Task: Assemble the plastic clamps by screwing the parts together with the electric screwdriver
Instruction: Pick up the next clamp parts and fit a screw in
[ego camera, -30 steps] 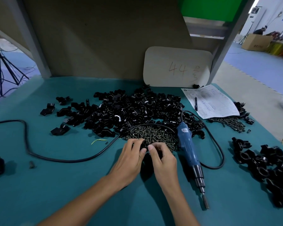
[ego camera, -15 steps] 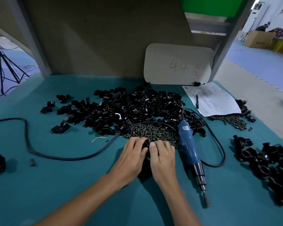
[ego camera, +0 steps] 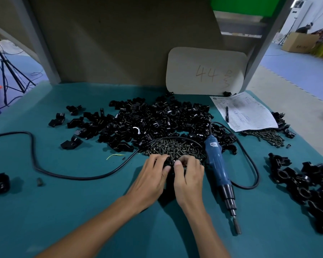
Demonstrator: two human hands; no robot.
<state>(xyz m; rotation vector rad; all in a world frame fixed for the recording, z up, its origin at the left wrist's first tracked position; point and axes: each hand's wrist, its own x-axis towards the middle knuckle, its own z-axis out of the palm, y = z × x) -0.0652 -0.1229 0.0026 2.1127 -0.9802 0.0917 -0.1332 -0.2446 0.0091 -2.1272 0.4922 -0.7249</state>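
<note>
My left hand [ego camera: 151, 180] and my right hand [ego camera: 189, 178] meet over a black plastic clamp [ego camera: 169, 165], which both grip; most of it is hidden between the fingers. My right thumb and fingertips curl at the near edge of the screw pile [ego camera: 175, 148]. The blue electric screwdriver [ego camera: 219, 169] lies on the green table just right of my right hand, bit pointing toward me. A large heap of loose black clamp parts [ego camera: 153, 120] spreads behind the screws.
The screwdriver's black cable [ego camera: 50, 171] loops across the left of the table. Joined black clamps [ego camera: 306, 187] lie at the right, a second screw pile [ego camera: 267, 135] and a paper form with a pen [ego camera: 244, 112] behind. A card marked 44 [ego camera: 206, 71] leans at the back.
Both hands have shifted slightly forward to the screw pile's edge, and the right fingers have curled in over the clamp. The screwdriver has not moved.
</note>
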